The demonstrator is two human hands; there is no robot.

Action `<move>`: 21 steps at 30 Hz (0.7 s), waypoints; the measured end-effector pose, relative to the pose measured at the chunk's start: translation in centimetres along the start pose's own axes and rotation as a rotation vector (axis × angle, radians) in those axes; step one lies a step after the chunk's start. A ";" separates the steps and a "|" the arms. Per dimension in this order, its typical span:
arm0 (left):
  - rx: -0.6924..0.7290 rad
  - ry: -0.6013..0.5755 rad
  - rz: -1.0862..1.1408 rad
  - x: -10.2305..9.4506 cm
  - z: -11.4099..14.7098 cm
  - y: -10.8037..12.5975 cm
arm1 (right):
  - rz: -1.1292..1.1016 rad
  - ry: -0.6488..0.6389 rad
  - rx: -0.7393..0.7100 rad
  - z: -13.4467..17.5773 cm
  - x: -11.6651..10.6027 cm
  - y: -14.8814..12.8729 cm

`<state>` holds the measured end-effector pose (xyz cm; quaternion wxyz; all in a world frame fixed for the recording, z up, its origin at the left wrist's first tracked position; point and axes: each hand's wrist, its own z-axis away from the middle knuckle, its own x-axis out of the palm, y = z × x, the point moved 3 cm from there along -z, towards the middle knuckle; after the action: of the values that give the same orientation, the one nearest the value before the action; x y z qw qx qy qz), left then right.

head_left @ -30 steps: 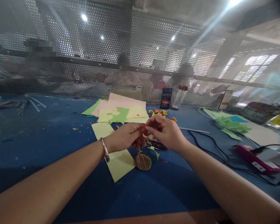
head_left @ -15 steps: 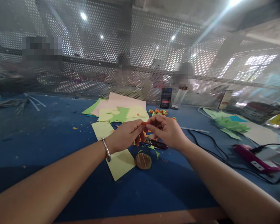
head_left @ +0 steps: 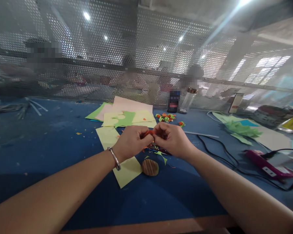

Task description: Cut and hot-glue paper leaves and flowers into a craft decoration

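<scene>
My left hand point(head_left: 134, 141) and my right hand point(head_left: 171, 138) meet over the table, fingertips pinched together on a small piece of orange paper point(head_left: 150, 132). Most of that paper is hidden by the fingers. Under the hands lie orange and green scraps and a dark-handled tool, largely covered. Closer to me rests a round wooden disc point(head_left: 150, 167) with a green edge. A pale yellow sheet point(head_left: 127, 172) passes beneath my left wrist. Just beyond my right hand sits a cluster of small folded orange and green paper pieces point(head_left: 165, 117), with one piece point(head_left: 181, 124) apart from it.
Pink, yellow and green paper sheets point(head_left: 133, 105) are stacked behind my left hand. A phone point(head_left: 174, 101) and a clear bottle point(head_left: 188, 99) stand by the perforated metal screen point(head_left: 100, 71). To the right are a purple power strip point(head_left: 268, 165), black cables and green paper point(head_left: 244, 130).
My left hand has turned, its thumb now closer to my right thumb. The fingers of both hands have curled tighter round the orange paper, which stays between them.
</scene>
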<state>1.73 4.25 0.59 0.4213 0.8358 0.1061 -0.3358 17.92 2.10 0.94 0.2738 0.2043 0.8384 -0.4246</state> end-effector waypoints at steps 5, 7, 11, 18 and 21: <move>-0.045 -0.014 -0.009 -0.7 -0.4 -0.7 | 0.014 0.029 0.039 -0.1 -0.1 0.2; -0.074 -0.030 0.009 -1.1 -0.6 -1.3 | 0.015 0.035 0.058 -0.1 -0.2 0.6; -0.035 0.023 0.146 -1.6 -0.8 -1.7 | -0.002 0.018 0.073 -0.1 -0.2 0.9; 0.054 -0.034 0.244 -0.3 -0.5 -0.5 | 0.026 -0.012 0.050 -0.1 -0.2 0.5; -0.040 -0.096 0.405 -0.1 -0.6 -0.9 | 0.042 -0.023 0.050 -0.3 -0.4 0.8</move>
<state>1.54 5.26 0.35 0.5013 0.8145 -0.0777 -0.2815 18.60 2.72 0.86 0.2872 0.2238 0.8198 -0.4420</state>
